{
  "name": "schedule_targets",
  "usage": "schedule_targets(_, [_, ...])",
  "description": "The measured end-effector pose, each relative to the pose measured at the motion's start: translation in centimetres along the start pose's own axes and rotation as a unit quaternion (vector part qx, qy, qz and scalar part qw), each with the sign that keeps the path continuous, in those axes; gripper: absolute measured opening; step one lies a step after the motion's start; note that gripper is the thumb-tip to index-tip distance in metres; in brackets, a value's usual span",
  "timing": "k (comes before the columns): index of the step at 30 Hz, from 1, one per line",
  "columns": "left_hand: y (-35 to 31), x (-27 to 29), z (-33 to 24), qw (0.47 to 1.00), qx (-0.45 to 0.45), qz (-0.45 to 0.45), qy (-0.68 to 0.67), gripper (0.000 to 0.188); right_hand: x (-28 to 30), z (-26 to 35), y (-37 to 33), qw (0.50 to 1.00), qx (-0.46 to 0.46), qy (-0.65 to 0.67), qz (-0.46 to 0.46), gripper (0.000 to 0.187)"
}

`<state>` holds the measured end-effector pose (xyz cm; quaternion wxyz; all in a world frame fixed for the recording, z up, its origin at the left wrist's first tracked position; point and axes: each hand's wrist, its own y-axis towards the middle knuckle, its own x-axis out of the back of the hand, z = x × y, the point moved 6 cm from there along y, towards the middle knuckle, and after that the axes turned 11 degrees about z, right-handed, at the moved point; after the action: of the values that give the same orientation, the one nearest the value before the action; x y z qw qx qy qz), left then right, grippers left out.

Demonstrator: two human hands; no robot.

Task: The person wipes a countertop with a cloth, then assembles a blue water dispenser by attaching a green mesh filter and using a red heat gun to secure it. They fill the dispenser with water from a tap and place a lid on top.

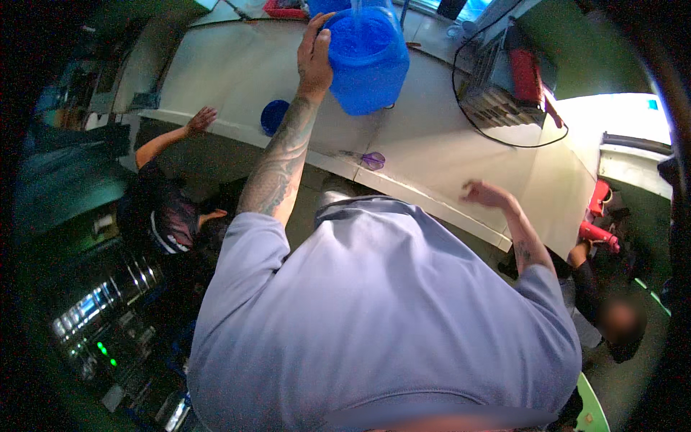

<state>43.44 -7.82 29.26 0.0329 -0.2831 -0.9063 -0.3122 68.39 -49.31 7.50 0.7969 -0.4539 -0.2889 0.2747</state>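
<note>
Above the pale worktop (439, 144), a left hand (315, 57) is gripping a blue bucket (368, 61). Beside that bucket, the right hand (484, 194) is hovering, fingers loosely curled, empty; steadying the base looks wise.

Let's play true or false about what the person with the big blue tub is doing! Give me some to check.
1. The left hand grips the blue tub. True.
2. The right hand holds a cup. False: it is empty, fingers curled, above the white counter.
3. A round blue lid lies on the counter. True.
4. The tub is red. False: it is blue and see-through.
5. A black cable loops across the counter. True.
</note>
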Motion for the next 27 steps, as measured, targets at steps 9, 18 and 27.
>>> schedule_targets(9, [0.2,-0.1,3.1,0.999,0.019,0.030,-0.040,0.047,26.3,14.0,14.0,0.875,0.155,-0.124,-0.441,0.066])
schedule_targets(18, [0.3,0.0,1.5,1.000,0.012,0.022,0.010,0.044,32.0,15.2,20.5,0.906,0.061,-0.185,-0.375,0.076])
schedule_targets(27, [0.2,0.1,1.1,1.000,0.007,0.008,0.027,0.042,32.0,15.0,21.0,0.914,0.057,-0.167,-0.366,0.078])
